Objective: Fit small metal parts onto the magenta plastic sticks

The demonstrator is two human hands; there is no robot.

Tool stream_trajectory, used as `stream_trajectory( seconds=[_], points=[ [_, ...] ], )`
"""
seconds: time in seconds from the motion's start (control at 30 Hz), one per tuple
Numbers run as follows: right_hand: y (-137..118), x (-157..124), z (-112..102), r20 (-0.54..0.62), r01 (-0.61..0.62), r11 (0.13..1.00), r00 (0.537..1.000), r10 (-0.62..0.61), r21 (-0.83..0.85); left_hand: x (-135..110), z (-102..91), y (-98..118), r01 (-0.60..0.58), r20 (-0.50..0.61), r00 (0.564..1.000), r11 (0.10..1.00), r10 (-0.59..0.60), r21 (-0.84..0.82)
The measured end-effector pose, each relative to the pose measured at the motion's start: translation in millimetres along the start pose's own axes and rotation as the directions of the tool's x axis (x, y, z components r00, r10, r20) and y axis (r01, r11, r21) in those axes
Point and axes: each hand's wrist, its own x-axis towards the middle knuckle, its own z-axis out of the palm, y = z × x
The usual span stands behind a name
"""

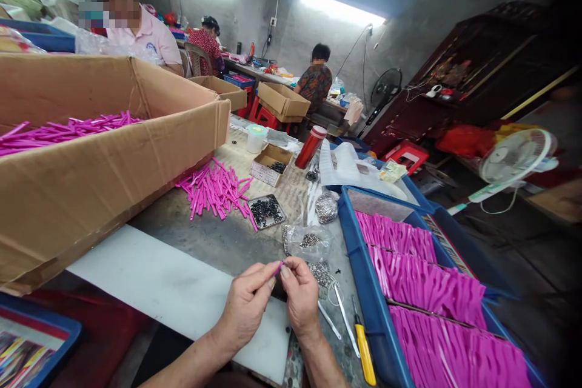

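My left hand [248, 303] pinches a thin pink plastic stick [279, 268], mostly covered by the fingers. Thumb and fingers of my right hand [300, 297] are pressed together at the stick's far end; whatever they grip there is hidden. Both hands are above the near edge of a white board [182, 285]. Just beyond them sits a clear bag of small metal parts [311, 241], with more loose metal parts [321, 273] beside my right hand. A small tray of black parts [267, 211] and a pile of pink sticks [214, 188] lie farther off.
A large cardboard box [109, 176] holding pink sticks stands left. At right, a blue crate [364, 279] contains three rows of pink pieces. A yellow-handled screwdriver [365, 354] and white hook-like tools [348, 321] lie beside it. A red flask [310, 147] stands behind. Other people sit farther back.
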Motion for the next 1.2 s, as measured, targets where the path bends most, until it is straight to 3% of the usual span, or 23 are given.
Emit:
stream_trajectory(
  seconds=[0.23, 0.4, 0.6, 0.77, 0.9, 0.97, 1.1, 1.2],
  points=[
    [-1, 1, 1, 0.032, -0.037, 0.999, 0.999, 0.037, 0.013, 1, -0.4, 1, -0.016, 0.008, 1.0, 1.0, 0.016, 0.001],
    [1, 0, 1, -0.006, 0.017, 0.999, 1.0, -0.018, -0.049, 1, 0.1, 0, -0.009, -0.009, 1.0, 1.0, 0.009, 0.014],
    [6, -1, 0, 0.039, 0.03, 0.996, 0.999, -0.027, -0.079, 2, 0.4, 1, -0.032, -0.006, 0.999, 0.999, 0.032, 0.02],
    [9, -4, -1, 0.001, 0.126, 0.971, 0.992, -0.129, -0.204, -1, 1.5, -2, 0.004, -0.005, 1.0, 1.0, -0.004, -0.006],
    [5, -8, 4, 0.049, -0.026, 0.999, 0.999, 0.024, 0.046, -4, 0.8, 3, -0.173, 0.022, 0.985, 0.983, 0.172, 0.059],
    [4, -9, 6, 0.07, -0.078, 0.988, 0.995, 0.069, 0.132, -4, 0.7, 5, -0.19, 0.02, 0.982, 0.981, 0.189, 0.044],
    [7, -9, 3, 0.002, 0.06, 0.994, 0.998, -0.06, -0.096, -1, 1.7, 5, -0.063, -0.02, 0.998, 0.998, 0.063, 0.011],
    [10, -8, -1, 0.009, 0.128, 0.965, 0.992, -0.13, -0.231, -2, 1.8, 4, -0.062, -0.01, 0.998, 0.997, 0.063, 0.045]
  ],
)
